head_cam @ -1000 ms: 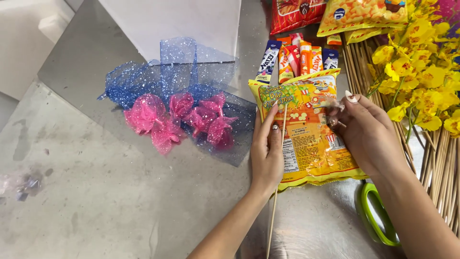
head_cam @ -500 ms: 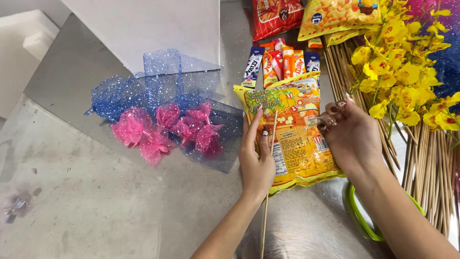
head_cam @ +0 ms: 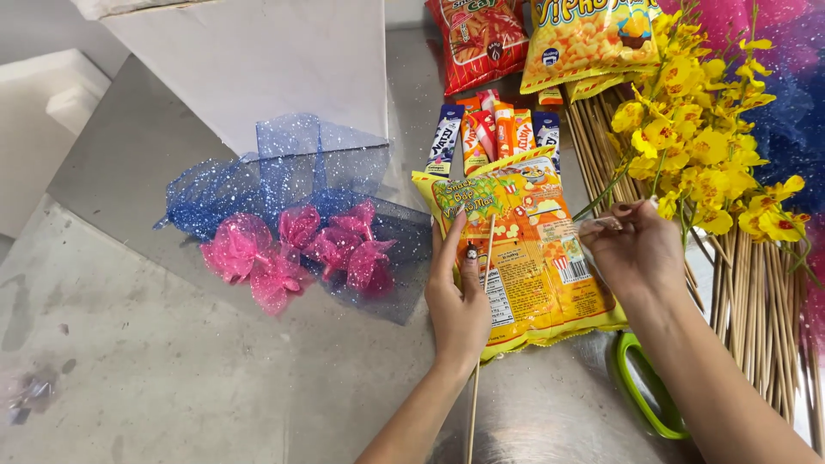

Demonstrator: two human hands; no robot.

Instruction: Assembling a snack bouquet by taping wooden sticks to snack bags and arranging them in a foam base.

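Two hands work over the steel counter point(head_cam: 172, 378), and the biggest thing under them is the yellow snack bag point(head_cam: 524, 249), lying flat at the centre. Left hand point(head_cam: 458, 296) lies flat on the bag, fingers straight and unclenched, pressing a thin wooden stick point(head_cam: 481, 309) along it. Right hand point(head_cam: 632, 249) hovers at the bag's right edge, fingers pinched closed on a small clear strip point(head_cam: 601, 225).
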